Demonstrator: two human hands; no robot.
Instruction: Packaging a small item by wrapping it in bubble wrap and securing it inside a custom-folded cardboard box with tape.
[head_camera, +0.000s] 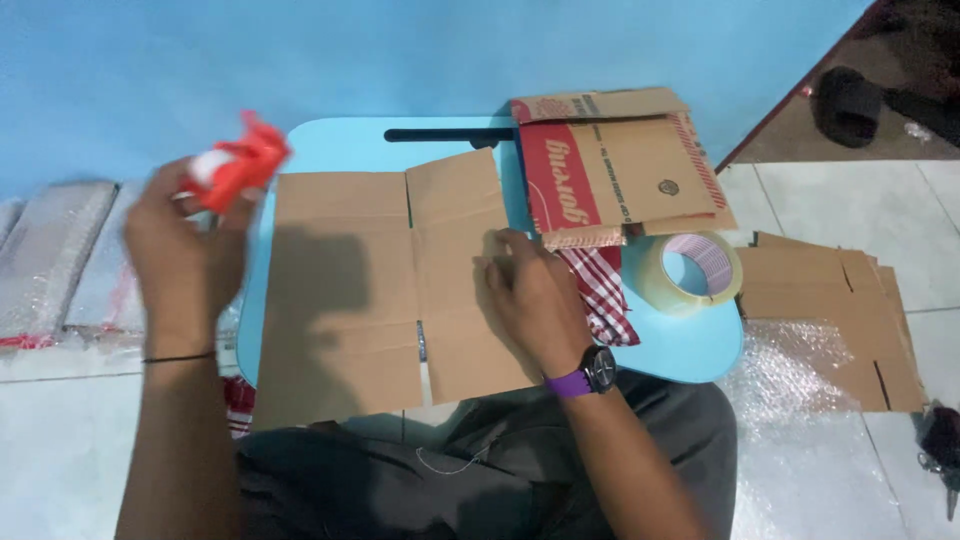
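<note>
Flat brown cardboard sheet (385, 290), creased, lies under the right hand's (530, 300) spread fingers; left hand (185, 250) grips a red bundle (240, 165).

Flattened brown cardboard sheet (385, 290) with fold creases and cut slits, lying flat across the middle of the frame, its right part pressed under spread fingers. Crumpled red-and-white object (238, 163), blurred, raised in the upper left of the frame above the sheet's left corner, pinched between fingertips and clear of the cardboard.
</note>
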